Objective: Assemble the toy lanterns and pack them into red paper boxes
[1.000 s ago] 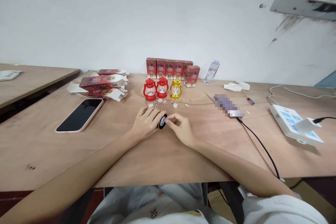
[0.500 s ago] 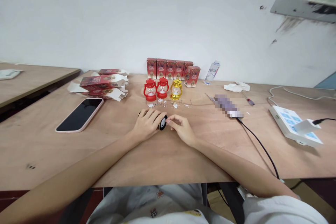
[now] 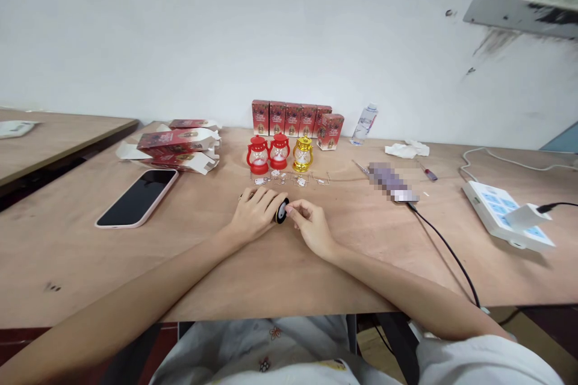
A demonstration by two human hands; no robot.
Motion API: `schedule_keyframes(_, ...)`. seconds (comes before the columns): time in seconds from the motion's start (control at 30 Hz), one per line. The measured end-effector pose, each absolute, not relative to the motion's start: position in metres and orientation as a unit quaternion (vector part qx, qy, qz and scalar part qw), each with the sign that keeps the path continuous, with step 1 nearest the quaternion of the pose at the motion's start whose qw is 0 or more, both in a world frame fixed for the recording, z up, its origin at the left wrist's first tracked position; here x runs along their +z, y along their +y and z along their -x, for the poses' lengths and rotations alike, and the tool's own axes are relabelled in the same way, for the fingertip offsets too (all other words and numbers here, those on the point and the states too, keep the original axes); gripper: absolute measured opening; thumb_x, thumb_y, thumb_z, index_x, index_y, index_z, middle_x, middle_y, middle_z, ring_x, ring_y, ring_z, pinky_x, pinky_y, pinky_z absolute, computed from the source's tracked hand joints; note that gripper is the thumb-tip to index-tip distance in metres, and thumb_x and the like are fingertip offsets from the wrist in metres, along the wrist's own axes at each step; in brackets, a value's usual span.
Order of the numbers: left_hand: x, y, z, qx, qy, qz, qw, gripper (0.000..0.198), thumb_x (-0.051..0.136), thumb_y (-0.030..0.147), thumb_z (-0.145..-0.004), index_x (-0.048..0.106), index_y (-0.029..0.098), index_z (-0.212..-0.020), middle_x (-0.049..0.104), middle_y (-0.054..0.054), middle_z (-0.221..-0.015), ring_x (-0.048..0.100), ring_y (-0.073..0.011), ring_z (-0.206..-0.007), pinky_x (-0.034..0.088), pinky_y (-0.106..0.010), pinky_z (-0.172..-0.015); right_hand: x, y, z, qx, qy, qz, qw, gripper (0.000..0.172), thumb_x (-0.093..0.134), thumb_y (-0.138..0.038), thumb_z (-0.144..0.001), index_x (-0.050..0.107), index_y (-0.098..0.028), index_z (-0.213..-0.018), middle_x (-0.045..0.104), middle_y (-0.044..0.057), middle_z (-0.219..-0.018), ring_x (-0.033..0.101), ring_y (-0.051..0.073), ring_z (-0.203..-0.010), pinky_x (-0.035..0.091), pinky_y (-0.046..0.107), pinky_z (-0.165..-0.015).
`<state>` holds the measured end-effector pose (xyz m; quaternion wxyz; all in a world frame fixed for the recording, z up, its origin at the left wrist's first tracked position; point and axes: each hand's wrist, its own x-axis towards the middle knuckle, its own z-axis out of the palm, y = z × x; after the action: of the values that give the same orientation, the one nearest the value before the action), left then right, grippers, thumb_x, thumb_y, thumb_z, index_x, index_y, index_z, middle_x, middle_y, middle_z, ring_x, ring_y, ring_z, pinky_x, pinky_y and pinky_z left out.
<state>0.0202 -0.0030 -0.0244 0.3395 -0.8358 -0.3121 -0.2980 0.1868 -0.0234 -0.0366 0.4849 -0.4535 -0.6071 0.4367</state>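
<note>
My left hand (image 3: 256, 215) is wrapped over a small black lantern (image 3: 282, 210) with a gold edge, lying on its side. Only its round base shows, turned to the right with a pale disc in it; the fingers hide the rest. At that base, the thumb and forefinger of my right hand (image 3: 312, 225) are pinched together, and anything between them is too small to make out. Beyond the hands stand two red lanterns (image 3: 258, 156) and a gold lantern (image 3: 302, 155). Several thin wire pieces with white tags (image 3: 300, 181) lie in front of them.
Several red boxes (image 3: 285, 118) and a tilted clear bottle (image 3: 363, 125) stand by the wall. Opened cartons (image 3: 176, 143) and a pink-cased phone (image 3: 138, 198) lie at left. At right are a tissue (image 3: 406, 149), a screwdriver (image 3: 428, 172), a cabled device (image 3: 391, 182) and a power strip (image 3: 508, 216).
Both hands stay nearly in place around the lantern. Its base has shifted very slightly to the right in view, and the right fingertips remain at it.
</note>
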Motion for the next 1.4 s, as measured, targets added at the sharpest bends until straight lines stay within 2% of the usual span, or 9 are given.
schedule_keyframes(0.2,-0.0244,-0.0036,-0.0200,-0.306,-0.305,0.839,0.331,0.025,0.049,0.028,-0.089,0.060,0.012,-0.104,0.068,-0.007,-0.089,0.055,-0.0183,-0.077,0.032,-0.034,-0.069,-0.0369,-0.0226,-0.1875,0.426,-0.596,0.462,0.500,0.026,0.057,-0.044,-0.077,0.062,-0.018,-0.076,0.058,-0.001,-0.065,0.043,0.010,-0.055,0.035,0.024,-0.052)
schedule_keyframes(0.53,-0.0256,-0.0037,-0.0208,-0.313,-0.313,0.829,0.341,0.022,0.049,0.025,-0.088,0.060,0.012,-0.103,0.068,-0.006,-0.087,0.054,-0.0189,-0.076,0.031,-0.034,-0.067,-0.0381,-0.0205,-0.1900,0.461,-0.611,0.435,0.474,0.024,0.059,-0.043,-0.076,0.060,-0.019,-0.077,0.056,-0.002,-0.063,0.044,0.009,-0.052,0.038,0.023,-0.051)
schedule_keyframes(0.87,-0.0271,-0.0056,-0.0218,-0.287,-0.308,0.835,0.355,0.026,0.045,0.028,-0.090,0.060,0.012,-0.103,0.066,-0.008,-0.084,0.051,-0.0196,-0.073,0.030,-0.034,-0.065,-0.0355,-0.0159,-0.1878,0.505,-0.593,0.417,0.469,0.029,0.069,-0.045,-0.066,0.056,-0.019,-0.068,0.050,-0.004,-0.056,0.043,0.009,-0.052,0.039,0.023,-0.048)
schedule_keyframes(1.4,-0.0265,-0.0075,-0.0231,-0.287,-0.328,0.821,0.368,0.024,0.046,0.028,-0.090,0.061,0.012,-0.101,0.066,-0.008,-0.082,0.051,-0.0202,-0.073,0.029,-0.034,-0.063,-0.0349,-0.0161,-0.1896,0.483,-0.630,0.402,0.457,0.034,0.064,-0.053,-0.073,0.051,-0.021,-0.073,0.048,-0.006,-0.058,0.044,0.009,-0.051,0.040,0.022,-0.050)
